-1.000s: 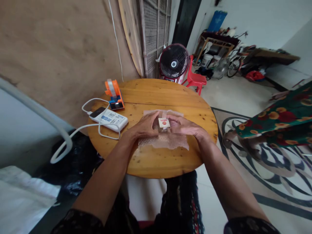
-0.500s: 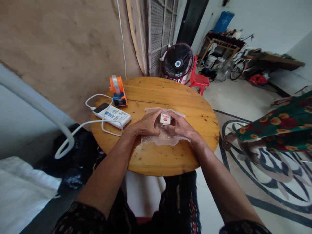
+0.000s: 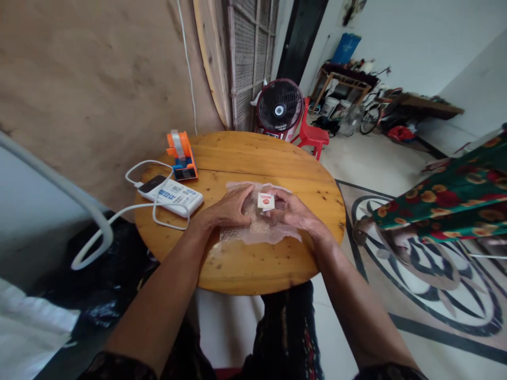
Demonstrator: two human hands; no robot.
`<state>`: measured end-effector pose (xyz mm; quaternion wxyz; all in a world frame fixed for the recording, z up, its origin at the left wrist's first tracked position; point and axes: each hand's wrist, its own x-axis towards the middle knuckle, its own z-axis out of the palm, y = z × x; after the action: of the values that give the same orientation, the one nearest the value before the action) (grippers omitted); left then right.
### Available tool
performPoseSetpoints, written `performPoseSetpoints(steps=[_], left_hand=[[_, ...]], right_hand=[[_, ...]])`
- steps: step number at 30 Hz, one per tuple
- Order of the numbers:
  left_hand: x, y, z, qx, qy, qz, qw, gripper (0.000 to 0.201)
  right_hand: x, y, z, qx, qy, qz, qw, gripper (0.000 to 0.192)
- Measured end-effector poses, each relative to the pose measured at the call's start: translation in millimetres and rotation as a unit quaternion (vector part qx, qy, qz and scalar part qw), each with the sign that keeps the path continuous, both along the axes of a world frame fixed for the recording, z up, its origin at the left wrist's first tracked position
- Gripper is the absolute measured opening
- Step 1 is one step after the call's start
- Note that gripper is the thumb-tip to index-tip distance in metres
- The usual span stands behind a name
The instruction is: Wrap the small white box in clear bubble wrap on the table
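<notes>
A small white box (image 3: pixel 265 200) with a red mark on top sits over a sheet of clear bubble wrap (image 3: pixel 259 234) spread on the round wooden table (image 3: pixel 253 272). From the right side, my right hand (image 3: pixel 295 212) grips the box between thumb and fingers. My left hand (image 3: pixel 229 209) rests on the wrap's left part, its thumb and fingers curved apart, with a gap between it and the box. The underside of the box is hidden.
At the table's left stand an orange and blue tape dispenser (image 3: pixel 182 155) and a white power bank (image 3: pixel 176 196) with a looping white cable (image 3: pixel 130 208). Beyond the far edge are a fan (image 3: pixel 279 105) and a red chair (image 3: pixel 311 134). A person in a patterned green garment (image 3: pixel 447 206) is at right.
My left hand has drawn away from the box, widening the gap. The box stays in my right hand. The whole view has shifted slightly.
</notes>
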<state>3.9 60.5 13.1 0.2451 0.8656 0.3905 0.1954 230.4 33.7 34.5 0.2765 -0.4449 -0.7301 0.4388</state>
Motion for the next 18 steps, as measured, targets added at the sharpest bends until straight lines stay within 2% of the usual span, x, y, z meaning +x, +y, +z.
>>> performPoseSetpoints(steps=[5, 8, 11, 14, 16, 17, 18], left_hand=[[-1, -1, -1.6, 0.002, 0.032, 0.002, 0.999, 0.072], [0, -3, 4.0, 0.014, 0.024, 0.002, 1.0, 0.061], [1, -5, 6.6, 0.016, 0.022, 0.001, 1.0, 0.055], [0, -4, 3.3, 0.007, 0.033, 0.006, 0.999, 0.069], [-1, -2, 0.2, -0.001, 0.042, 0.011, 0.999, 0.079], [-1, -2, -0.9, -0.003, 0.045, 0.013, 0.999, 0.082], [-1, -1, -1.6, -0.003, 0.046, 0.014, 0.999, 0.084]], right_hand=[[52, -15, 18.5, 0.059, -0.074, -0.086, 0.992, 0.05], [87, -19, 11.2, 0.052, -0.076, -0.137, 0.986, 0.052], [106, -19, -1.2, 0.043, -0.122, -0.16, 0.979, 0.061], [101, -26, 1.0, 0.147, -0.169, -0.22, 0.949, 0.06], [84, -37, 11.8, 0.223, -0.15, -0.259, 0.928, 0.043], [73, -43, 17.9, 0.236, -0.125, -0.251, 0.93, 0.033], [61, -49, 23.0, 0.221, -0.113, -0.208, 0.946, 0.027]])
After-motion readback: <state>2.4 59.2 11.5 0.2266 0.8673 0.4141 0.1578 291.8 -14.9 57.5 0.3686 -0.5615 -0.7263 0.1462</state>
